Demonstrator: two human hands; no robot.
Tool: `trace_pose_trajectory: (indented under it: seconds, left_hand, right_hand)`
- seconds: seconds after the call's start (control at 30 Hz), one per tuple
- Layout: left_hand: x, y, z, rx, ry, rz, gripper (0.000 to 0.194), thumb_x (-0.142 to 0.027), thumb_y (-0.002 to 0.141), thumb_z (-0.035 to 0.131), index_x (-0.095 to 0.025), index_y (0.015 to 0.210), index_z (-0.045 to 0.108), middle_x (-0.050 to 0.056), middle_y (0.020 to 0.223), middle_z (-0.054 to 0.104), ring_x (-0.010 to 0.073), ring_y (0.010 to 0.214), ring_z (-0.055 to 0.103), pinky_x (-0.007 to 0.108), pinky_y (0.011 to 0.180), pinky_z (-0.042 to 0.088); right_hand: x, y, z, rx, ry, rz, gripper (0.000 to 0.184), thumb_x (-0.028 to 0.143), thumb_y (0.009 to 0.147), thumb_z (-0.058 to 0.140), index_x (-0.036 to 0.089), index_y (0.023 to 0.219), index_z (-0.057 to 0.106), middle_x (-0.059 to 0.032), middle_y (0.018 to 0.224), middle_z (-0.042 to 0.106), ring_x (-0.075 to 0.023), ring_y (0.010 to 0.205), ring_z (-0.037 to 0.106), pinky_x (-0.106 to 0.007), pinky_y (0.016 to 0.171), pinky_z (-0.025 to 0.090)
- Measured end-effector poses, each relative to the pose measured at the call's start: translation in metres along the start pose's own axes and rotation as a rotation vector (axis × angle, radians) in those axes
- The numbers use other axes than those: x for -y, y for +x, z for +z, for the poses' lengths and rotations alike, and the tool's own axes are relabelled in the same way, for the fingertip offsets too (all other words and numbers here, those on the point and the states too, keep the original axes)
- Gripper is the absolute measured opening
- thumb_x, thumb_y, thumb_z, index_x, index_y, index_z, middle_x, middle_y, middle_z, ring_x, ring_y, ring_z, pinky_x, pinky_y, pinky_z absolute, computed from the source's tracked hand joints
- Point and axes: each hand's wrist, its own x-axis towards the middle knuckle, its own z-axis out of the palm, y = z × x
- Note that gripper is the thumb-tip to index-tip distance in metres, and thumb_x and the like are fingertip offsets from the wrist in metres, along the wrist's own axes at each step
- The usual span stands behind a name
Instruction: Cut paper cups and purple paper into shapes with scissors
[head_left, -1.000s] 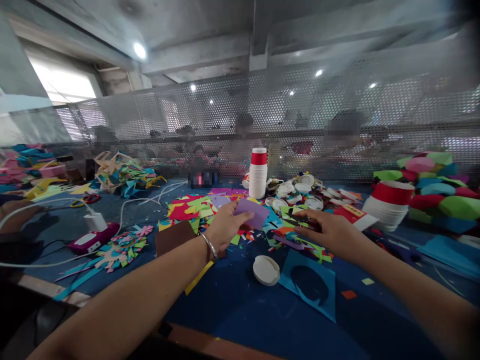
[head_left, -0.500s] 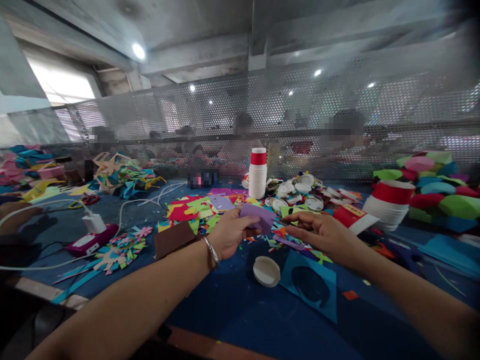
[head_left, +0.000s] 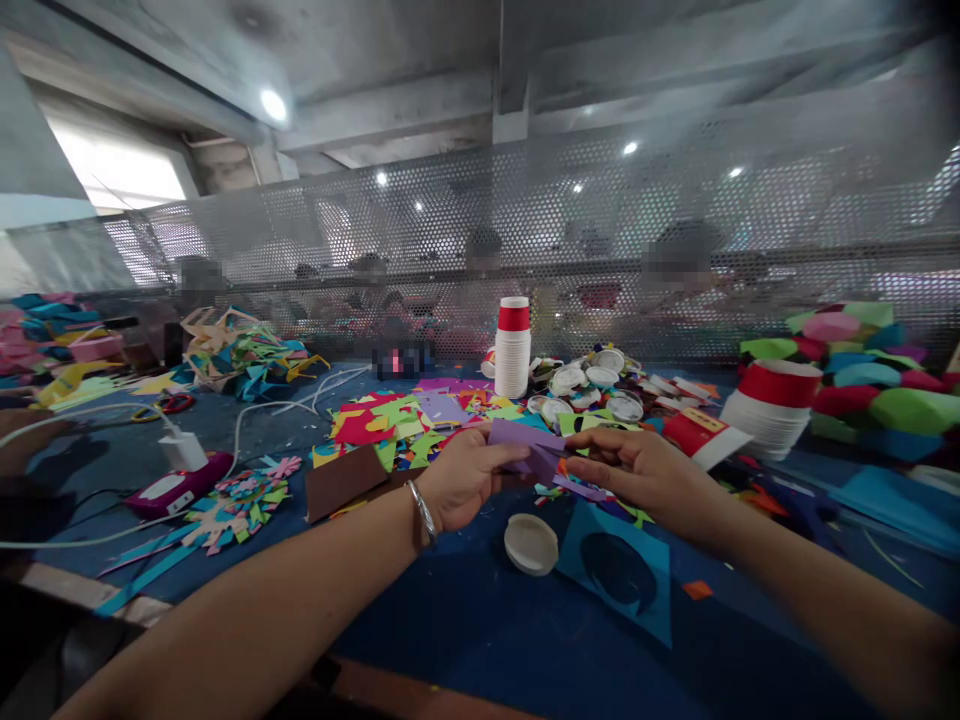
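Observation:
My left hand (head_left: 465, 478), with a silver bangle at the wrist, pinches a piece of purple paper (head_left: 525, 437) above the middle of the table. The paper looks split or folded, with one flap angled down to the right. My right hand (head_left: 619, 465) is closed at the paper's right edge, fingertips together; what it grips is hidden by the fingers. Below the hands lie a white paper cup (head_left: 531, 545) on its side and a blue paper sheet (head_left: 652, 580) with a round hole. Purple strips and colourful scraps lie just under my right hand.
A stack of paper cups (head_left: 512, 350) stands at the back, another stack (head_left: 772, 410) at the right. Bottle-cap-like discs (head_left: 600, 375) are heaped between them. A purple power strip (head_left: 180, 485) with white cables lies left, near another person's hand (head_left: 30, 440). A perforated metal screen (head_left: 450, 230) closes the back.
The purple paper has tilted flatter, and a separate flap now shows at its lower right. My right hand has moved slightly toward the paper. The view has shifted a little.

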Motion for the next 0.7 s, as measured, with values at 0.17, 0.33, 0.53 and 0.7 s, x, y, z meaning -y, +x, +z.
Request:
trace_pose_trajectory:
  seconds: [0.17, 0.33, 0.53, 0.7]
  left_hand:
    - [0.0009, 0.0005, -0.0003, 0.007, -0.005, -0.012, 0.017, -0.017, 0.079, 0.069, -0.011, 0.094, 0.073, 0.011, 0.089, 0.073, 0.0152, 0.077, 0.067, 0.03, 0.075, 0.053]
    - [0.0009, -0.0005, 0.0004, 0.015, -0.005, -0.021, 0.016, -0.018, 0.078, 0.069, -0.011, 0.092, 0.073, 0.012, 0.088, 0.073, 0.0161, 0.077, 0.067, 0.029, 0.073, 0.053]
    - [-0.0013, -0.0022, 0.0008, 0.029, -0.023, -0.017, 0.015, -0.018, 0.078, 0.07, -0.013, 0.091, 0.073, 0.01, 0.091, 0.074, 0.0163, 0.08, 0.068, 0.031, 0.076, 0.055]
    - [-0.0035, -0.0018, 0.0003, -0.032, 0.008, 0.016, 0.018, -0.016, 0.074, 0.074, -0.012, 0.091, 0.07, 0.009, 0.09, 0.072, 0.014, 0.074, 0.067, 0.028, 0.072, 0.054]
  right_hand:
    - [0.0014, -0.001, 0.0001, 0.002, 0.001, -0.019, 0.042, 0.053, 0.085, 0.061, 0.021, 0.111, 0.067, -0.0066, 0.1, 0.072, -0.0227, 0.09, 0.065, -0.034, 0.077, 0.05]
    - [0.0006, -0.0008, -0.0007, 0.005, -0.004, -0.018, 0.043, 0.054, 0.085, 0.06, 0.022, 0.113, 0.068, -0.0069, 0.101, 0.072, -0.0223, 0.091, 0.065, -0.033, 0.076, 0.05]
    - [-0.0019, -0.0006, 0.0005, -0.011, 0.016, 0.016, 0.048, 0.057, 0.084, 0.061, 0.021, 0.114, 0.067, -0.0048, 0.091, 0.071, -0.0167, 0.075, 0.061, -0.027, 0.061, 0.045]
    - [-0.0002, -0.001, -0.0005, -0.034, 0.035, 0.02, 0.046, 0.057, 0.084, 0.062, 0.02, 0.112, 0.067, -0.0037, 0.086, 0.068, -0.013, 0.065, 0.055, -0.024, 0.052, 0.038]
